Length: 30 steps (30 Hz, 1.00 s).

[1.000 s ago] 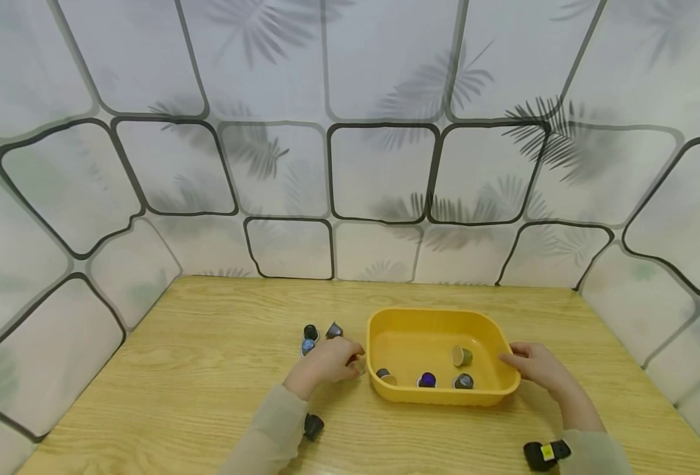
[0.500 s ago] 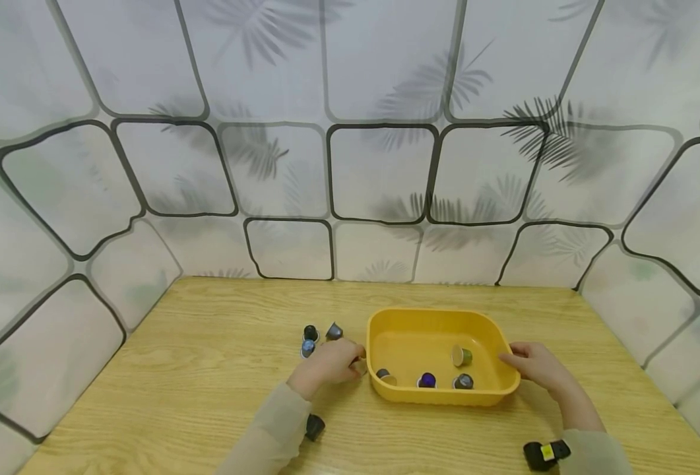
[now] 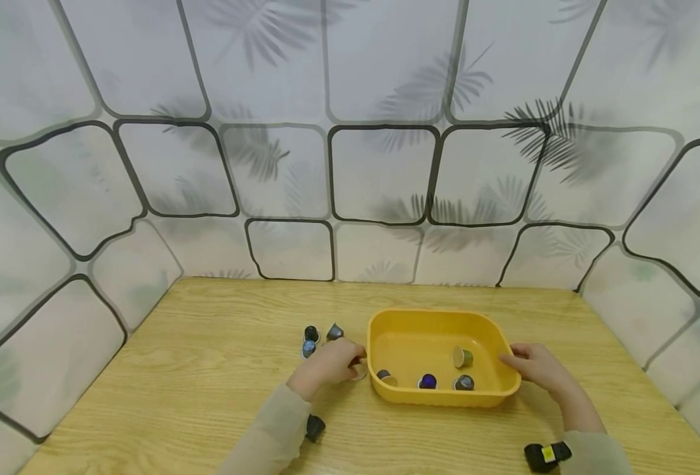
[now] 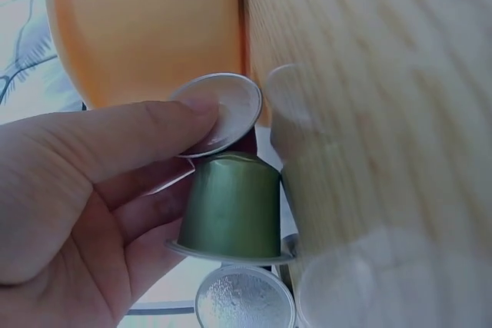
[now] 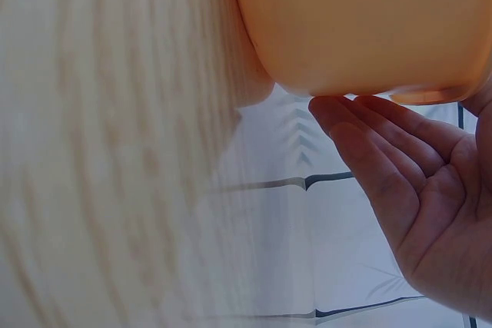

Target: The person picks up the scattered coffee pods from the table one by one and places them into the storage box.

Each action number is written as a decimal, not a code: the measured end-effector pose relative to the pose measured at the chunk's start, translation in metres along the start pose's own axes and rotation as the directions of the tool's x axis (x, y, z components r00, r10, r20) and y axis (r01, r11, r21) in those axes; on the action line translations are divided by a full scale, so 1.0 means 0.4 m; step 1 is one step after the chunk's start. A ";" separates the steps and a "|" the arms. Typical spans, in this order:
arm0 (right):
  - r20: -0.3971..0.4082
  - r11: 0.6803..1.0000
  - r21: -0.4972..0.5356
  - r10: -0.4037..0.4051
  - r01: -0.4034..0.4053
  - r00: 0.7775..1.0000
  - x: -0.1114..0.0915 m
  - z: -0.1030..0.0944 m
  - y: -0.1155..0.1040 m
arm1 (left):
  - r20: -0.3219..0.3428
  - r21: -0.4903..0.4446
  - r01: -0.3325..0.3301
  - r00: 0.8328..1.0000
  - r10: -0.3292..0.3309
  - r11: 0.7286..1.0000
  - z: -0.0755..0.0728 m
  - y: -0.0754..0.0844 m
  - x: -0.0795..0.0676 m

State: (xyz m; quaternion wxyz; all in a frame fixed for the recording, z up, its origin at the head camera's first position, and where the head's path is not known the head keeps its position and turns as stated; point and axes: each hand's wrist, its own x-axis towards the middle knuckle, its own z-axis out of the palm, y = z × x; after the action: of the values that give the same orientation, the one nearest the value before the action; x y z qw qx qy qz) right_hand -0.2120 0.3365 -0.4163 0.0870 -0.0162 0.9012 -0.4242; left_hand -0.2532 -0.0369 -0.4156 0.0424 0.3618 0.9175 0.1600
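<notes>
Close to the left wall of a yellow plastic tray (image 3: 421, 394), my left hand (image 3: 324, 364) pinches a coffee capsule (image 4: 234, 105), thumb on its pale round lid; the capsule's body is mostly hidden by the fingers. In the left wrist view a green coffee capsule (image 4: 234, 209) lies on its side right beside those fingers, and a silver-lidded capsule (image 4: 244, 297) is past it. My right hand (image 3: 538, 366) grips the tray's right side, thumb over the rim and fingers (image 5: 377, 170) against the outer wall.
Inside the tray sit several capsules, among them a purple one (image 3: 427, 381) and a green one (image 3: 462, 357). Black (image 3: 311, 333), blue (image 3: 308, 348) and grey (image 3: 334, 331) capsules lie beyond my left hand. A dark capsule (image 3: 315, 427) is beside the left sleeve. Patterned fabric walls (image 3: 379, 171) enclose the table.
My left hand has shifted slightly right toward the tray, its fingers closing on the capsule. The right hand and the tray stay in place.
</notes>
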 end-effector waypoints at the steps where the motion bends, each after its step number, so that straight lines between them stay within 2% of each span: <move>1: 0.002 1.000 0.001 -0.003 0.003 1.000 0.000 0.000 0.001 | -0.006 -0.004 -0.001 1.000 0.001 1.000 0.001 -0.002 -0.001; 6: 0.015 1.000 0.009 -0.012 0.012 1.000 0.001 0.001 0.000 | -0.048 -0.034 -0.005 0.999 0.003 0.999 0.000 -0.010 -0.009; 13: 0.015 1.000 -0.013 -0.011 0.011 1.000 -0.003 -0.003 -0.005 | -0.126 -0.081 -0.030 0.992 0.020 0.996 -0.024 -0.008 -0.023; 18: 0.020 1.000 -0.003 -0.026 0.026 0.999 -0.004 -0.004 -0.005 | -0.139 -0.140 0.027 0.989 -0.046 0.990 -0.044 -0.007 -0.038; 21: 0.026 0.999 0.012 -0.034 0.034 0.999 -0.003 -0.003 -0.005 | -0.186 -0.170 0.029 0.981 -0.061 0.985 -0.054 -0.008 -0.047; 25: 0.028 0.999 0.015 -0.033 0.033 0.999 -0.001 -0.002 -0.005 | -0.258 -0.184 -0.014 0.965 -0.035 0.983 -0.068 -0.008 -0.055; 30: 0.023 1.000 -0.005 -0.027 0.027 0.999 0.000 -0.004 -0.005 | -0.298 -0.243 -0.045 0.954 -0.030 0.969 -0.080 -0.006 -0.058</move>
State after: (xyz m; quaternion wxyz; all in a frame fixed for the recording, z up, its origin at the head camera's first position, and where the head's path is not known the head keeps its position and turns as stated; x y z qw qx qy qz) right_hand -0.2123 0.3364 -0.4139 0.0915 -0.0334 0.9011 -0.4226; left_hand -0.2441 -0.0628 -0.3868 -0.0530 0.3287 0.8848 0.3262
